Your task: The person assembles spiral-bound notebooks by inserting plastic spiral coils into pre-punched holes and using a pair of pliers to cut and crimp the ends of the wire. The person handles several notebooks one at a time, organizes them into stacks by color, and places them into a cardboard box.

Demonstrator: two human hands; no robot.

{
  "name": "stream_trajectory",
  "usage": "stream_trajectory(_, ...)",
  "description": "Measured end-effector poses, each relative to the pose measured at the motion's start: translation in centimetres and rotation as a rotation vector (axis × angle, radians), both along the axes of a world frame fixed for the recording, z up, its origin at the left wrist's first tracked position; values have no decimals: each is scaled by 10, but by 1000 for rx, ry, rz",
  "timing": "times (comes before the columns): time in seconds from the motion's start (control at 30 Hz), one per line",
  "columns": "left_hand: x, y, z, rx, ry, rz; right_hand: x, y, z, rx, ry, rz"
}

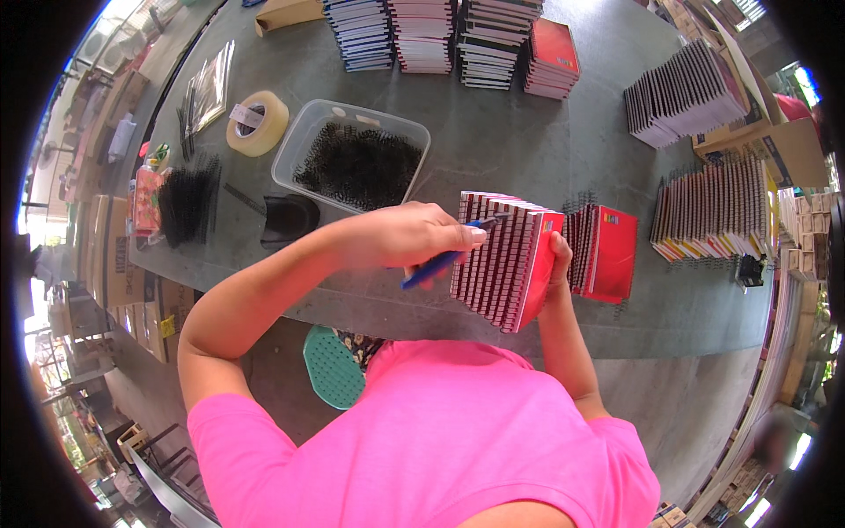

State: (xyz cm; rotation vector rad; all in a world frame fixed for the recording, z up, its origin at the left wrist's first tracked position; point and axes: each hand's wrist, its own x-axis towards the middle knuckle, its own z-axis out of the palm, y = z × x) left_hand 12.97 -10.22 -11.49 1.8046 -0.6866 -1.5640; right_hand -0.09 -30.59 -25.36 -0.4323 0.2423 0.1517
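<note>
My left hand (429,236) is closed around blue-handled pliers (431,267). Their dark tip lies against the wire bindings of a block of red-covered spiral notebooks (500,264). That block stands on the near part of the table, its bound spines facing left. My right hand (560,260) grips its right side, fingers partly hidden behind the red cover. Just right of it, a second group of red spiral notebooks (610,255) rests on the table.
A clear plastic tub (421,145) of black binding coils (359,167) stands left of centre, near a tape roll (258,124). More coils (189,207) lie far left. Stacked notebooks (426,35) line the back; spiral notebook stacks (685,95) and a cardboard box (775,148) stand right.
</note>
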Motion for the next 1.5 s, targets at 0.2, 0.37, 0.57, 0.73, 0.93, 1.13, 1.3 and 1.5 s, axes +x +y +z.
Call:
stream_trajectory(0.2, 1, -9, 14, 15, 32, -10, 0, 1, -2, -15, -1, 12)
stream_trajectory(0.37, -18, -1, -5, -312, -974, -121, 0, 3, 8, -14, 28, 16)
stream_trajectory(0.57, -3, 2, 4, -67, 293, 106, 2, 5, 7, 30, 28, 38)
stream_trajectory(0.73, -18, -4, 3, -170, -613, -49, 4, 10, 13, 14, 42, 57)
stream_trajectory(0.93, -19, 10, -3, -209, -651, 25, -3, 6, 3, -42, 130, -3)
stream_trajectory(1.13, -52, 25, -77, -233, -629, 455, -23, 4, -15, 27, 157, -126)
stream_trajectory(1.3, -80, 31, -142, -63, -1387, 295, -50, 31, -18, 137, 72, -128)
stream_trajectory(1.5, -72, -1, -92, -409, -374, 489, -45, 12, 9, 136, 59, -107)
